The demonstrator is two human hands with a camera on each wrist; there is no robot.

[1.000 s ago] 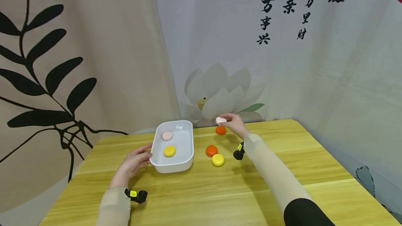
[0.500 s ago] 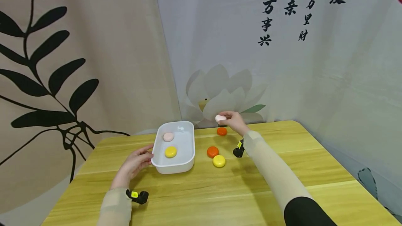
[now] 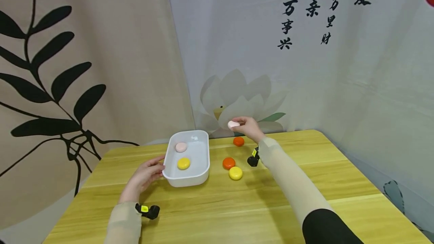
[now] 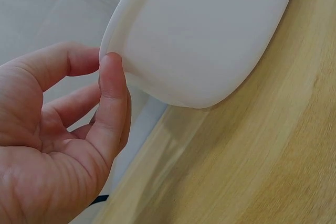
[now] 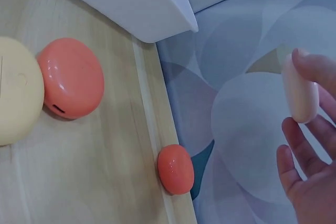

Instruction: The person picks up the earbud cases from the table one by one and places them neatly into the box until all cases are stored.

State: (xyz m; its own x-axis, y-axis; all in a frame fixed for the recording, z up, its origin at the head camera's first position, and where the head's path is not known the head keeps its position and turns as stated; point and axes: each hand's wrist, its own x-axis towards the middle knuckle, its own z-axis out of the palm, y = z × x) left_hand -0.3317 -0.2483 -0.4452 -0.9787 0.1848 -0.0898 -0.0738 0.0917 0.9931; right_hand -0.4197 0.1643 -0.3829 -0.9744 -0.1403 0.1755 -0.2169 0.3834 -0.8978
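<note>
White tub (image 3: 198,156), inside it, pink disc (image 3: 181,147), yellow disc (image 3: 184,163)

You count two pink: one pink piece (image 3: 233,124) in your right grip (image 3: 248,128), and a second pink piece (image 3: 181,147) in your one white tray (image 3: 187,182) at your left grip (image 3: 145,176). Two yellow: one yellow piece (image 3: 184,163) in that tray, a second yellow piece (image 3: 235,173) lower than your right grip. Two orange, also lower than your right grip: a near orange piece (image 3: 228,163) and a far orange piece (image 3: 239,141).
</note>
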